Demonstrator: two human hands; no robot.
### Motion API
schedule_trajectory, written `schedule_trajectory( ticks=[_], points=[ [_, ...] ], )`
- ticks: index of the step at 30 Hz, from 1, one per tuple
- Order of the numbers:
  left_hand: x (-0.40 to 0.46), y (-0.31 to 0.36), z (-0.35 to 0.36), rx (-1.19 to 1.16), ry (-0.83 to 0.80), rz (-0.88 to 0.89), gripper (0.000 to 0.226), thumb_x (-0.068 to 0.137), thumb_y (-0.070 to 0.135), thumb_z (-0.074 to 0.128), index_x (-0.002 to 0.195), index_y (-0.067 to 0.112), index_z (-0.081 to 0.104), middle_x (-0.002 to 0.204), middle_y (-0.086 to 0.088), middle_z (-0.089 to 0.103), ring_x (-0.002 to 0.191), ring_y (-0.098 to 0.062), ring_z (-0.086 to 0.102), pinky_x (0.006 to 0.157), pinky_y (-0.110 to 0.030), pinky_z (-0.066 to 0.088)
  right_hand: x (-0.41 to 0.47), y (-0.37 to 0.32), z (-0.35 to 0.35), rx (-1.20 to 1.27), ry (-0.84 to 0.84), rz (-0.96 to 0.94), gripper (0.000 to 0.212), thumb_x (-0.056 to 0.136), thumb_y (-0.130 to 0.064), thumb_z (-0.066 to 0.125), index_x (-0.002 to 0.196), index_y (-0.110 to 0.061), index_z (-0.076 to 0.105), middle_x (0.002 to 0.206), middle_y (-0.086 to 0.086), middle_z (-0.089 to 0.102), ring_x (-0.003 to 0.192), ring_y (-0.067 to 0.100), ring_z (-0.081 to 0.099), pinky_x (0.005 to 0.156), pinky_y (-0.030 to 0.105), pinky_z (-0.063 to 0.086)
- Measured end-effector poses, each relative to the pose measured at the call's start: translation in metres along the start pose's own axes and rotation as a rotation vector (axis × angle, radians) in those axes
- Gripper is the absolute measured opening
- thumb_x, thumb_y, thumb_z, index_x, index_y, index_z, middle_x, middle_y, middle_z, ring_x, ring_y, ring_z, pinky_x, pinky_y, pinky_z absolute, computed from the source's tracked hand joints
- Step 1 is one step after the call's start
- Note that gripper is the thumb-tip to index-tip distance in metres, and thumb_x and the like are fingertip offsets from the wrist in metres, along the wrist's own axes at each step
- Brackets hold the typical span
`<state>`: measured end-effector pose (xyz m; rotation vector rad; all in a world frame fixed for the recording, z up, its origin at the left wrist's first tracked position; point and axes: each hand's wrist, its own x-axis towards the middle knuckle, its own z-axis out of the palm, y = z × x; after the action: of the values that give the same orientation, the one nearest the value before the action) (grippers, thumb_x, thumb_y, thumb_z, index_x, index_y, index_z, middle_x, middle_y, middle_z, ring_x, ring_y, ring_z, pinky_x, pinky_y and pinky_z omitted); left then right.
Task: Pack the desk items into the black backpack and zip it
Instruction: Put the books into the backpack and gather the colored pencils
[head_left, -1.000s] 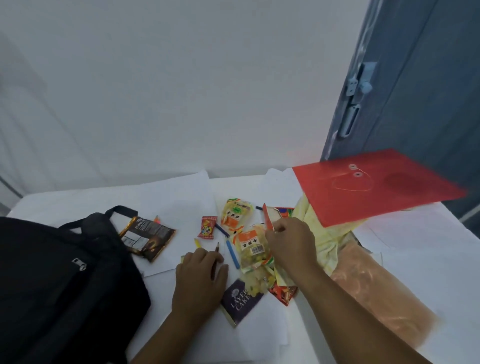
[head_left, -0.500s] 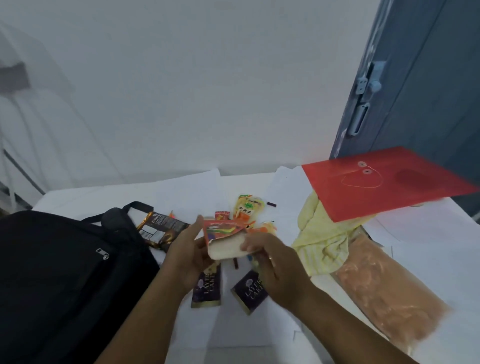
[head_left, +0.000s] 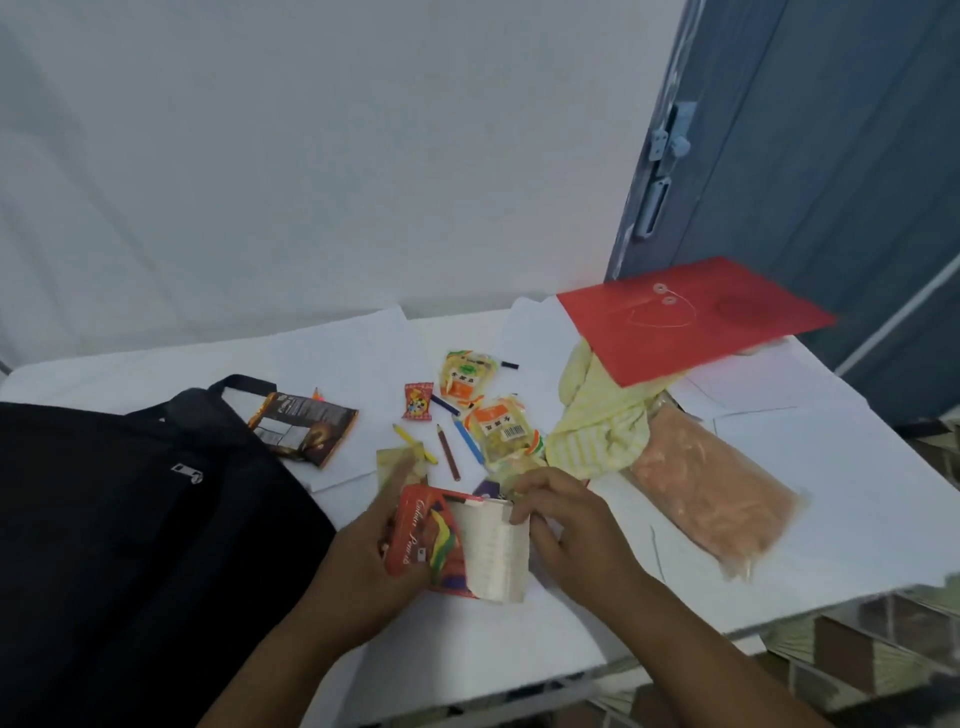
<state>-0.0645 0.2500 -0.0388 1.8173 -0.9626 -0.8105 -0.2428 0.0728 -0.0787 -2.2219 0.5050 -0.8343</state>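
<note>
Both hands, left hand and right hand, grip a red "Colour Pencils" box.

Bare table right of orange pouch; backpack blocks left, loose pencils and snack packs clutter centre.

Plain white wall behind, evenly lit, faintly bluish. Blue-grey door at right with a pale latch. White-covered table below; at lower right, brown tiled floor past its edge.
</note>
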Motion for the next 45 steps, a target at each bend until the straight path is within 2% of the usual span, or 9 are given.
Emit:
schedule_trajectory(
  ticks=[10, 16, 19, 23, 27, 33, 37, 42, 45],
  points=[
    [-0.026, -0.037, 0.001, 0.452, 0.017, 0.073, 0.115, 0.050, 0.071, 0.085, 0.146, 0.032, 0.037, 0.147, 0.017, 0.015, 0.127, -0.006, 0.038, 0.103, -0.022, 0.048, 0.000, -0.004, 0.020, -0.105, -0.050, -0.044, 0.029, 0.076, 0.001, 0.061, 0.082, -0.022, 0.078, 0.089, -0.012, 0.074, 0.086, 0.013, 0.066, 0.078, 0.035, 0.052],
    [-0.033, -0.045, 0.009, 0.414, 0.192, 0.144, 0.101, 0.061, 0.076, 0.078, 0.145, 0.033, 0.042, 0.134, 0.013, 0.034, 0.121, 0.009, 0.041, 0.094, -0.005, 0.041, 0.051, -0.008, 0.025, -0.177, -0.192, -0.066, 0.038, 0.083, 0.001, 0.053, 0.103, -0.019, 0.078, 0.104, -0.002, 0.075, 0.100, 0.022, 0.065, 0.089, 0.031, 0.048],
    [-0.038, -0.052, 0.017, 0.475, 0.307, 0.139, 0.100, 0.066, 0.080, 0.072, 0.144, 0.023, 0.049, 0.135, 0.012, 0.035, 0.121, 0.000, 0.044, 0.098, -0.017, 0.044, 0.077, -0.007, 0.036, -0.216, -0.282, 0.048, 0.040, 0.092, 0.003, 0.050, 0.120, -0.014, 0.072, 0.118, 0.006, 0.070, 0.112, 0.024, 0.061, 0.095, 0.033, 0.048],
    [-0.038, -0.048, 0.022, 0.536, 0.365, 0.143, 0.096, 0.068, 0.082, 0.067, 0.141, 0.022, 0.050, 0.133, 0.018, 0.032, 0.122, 0.001, 0.038, 0.099, -0.017, 0.038, 0.103, -0.004, 0.051, -0.341, -0.524, 0.042, 0.026, 0.096, -0.006, 0.052, 0.107, -0.014, 0.074, 0.095, 0.010, 0.068, 0.089, 0.027, 0.062, 0.076, 0.037, 0.052],
    [-0.038, -0.046, 0.024, 0.584, 0.388, 0.099, 0.096, 0.068, 0.081, 0.068, 0.142, 0.022, 0.049, 0.134, 0.018, 0.032, 0.122, -0.001, 0.038, 0.099, -0.020, 0.039, 0.116, -0.002, 0.058, -0.407, -0.514, 0.113, 0.014, 0.092, -0.021, 0.062, 0.085, -0.013, 0.072, 0.086, 0.002, 0.070, 0.072, 0.020, 0.066, 0.071, 0.036, 0.057],
    [-0.037, -0.041, 0.026, 0.618, 0.409, 0.113, 0.095, 0.070, 0.085, 0.064, 0.141, 0.024, 0.051, 0.132, 0.014, 0.043, 0.117, 0.001, 0.043, 0.095, -0.010, 0.035, 0.126, -0.006, 0.045, -0.033, -0.325, 0.341, 0.037, 0.085, -0.014, 0.067, 0.120, -0.016, 0.059, 0.091, 0.000, 0.064, 0.079, 0.017, 0.063, 0.065, 0.027, 0.049],
    [-0.038, -0.043, 0.025, 0.662, 0.408, 0.151, 0.096, 0.070, 0.086, 0.062, 0.139, 0.021, 0.053, 0.132, 0.005, 0.052, 0.114, -0.003, 0.047, 0.095, -0.020, 0.044, 0.094, -0.038, 0.020, 0.403, -0.312, 0.258, 0.040, 0.085, -0.002, 0.065, 0.115, -0.028, 0.057, 0.085, 0.001, 0.066, 0.071, 0.016, 0.073, 0.056, 0.030, 0.056],
    [-0.037, -0.047, 0.023, 0.694, 0.348, 0.251, 0.094, 0.071, 0.083, 0.065, 0.137, 0.017, 0.056, 0.130, 0.002, 0.054, 0.113, -0.012, 0.052, 0.093, -0.030, 0.051, 0.029, -0.022, 0.013, 0.170, -0.410, -0.161, 0.015, 0.076, -0.009, 0.077, 0.079, -0.023, 0.074, 0.075, -0.015, 0.069, 0.072, 0.002, 0.064, 0.062, 0.017, 0.051],
    [-0.035, -0.049, 0.022, 0.717, 0.315, 0.273, 0.094, 0.070, 0.082, 0.067, 0.137, 0.018, 0.057, 0.131, 0.003, 0.054, 0.112, -0.013, 0.053, 0.092, -0.034, 0.051, 0.010, 0.001, 0.013, 0.123, -0.433, -0.141, 0.013, 0.072, -0.011, 0.074, 0.077, -0.024, 0.073, 0.081, -0.015, 0.069, 0.083, 0.000, 0.064, 0.071, 0.018, 0.052]
  ],
)
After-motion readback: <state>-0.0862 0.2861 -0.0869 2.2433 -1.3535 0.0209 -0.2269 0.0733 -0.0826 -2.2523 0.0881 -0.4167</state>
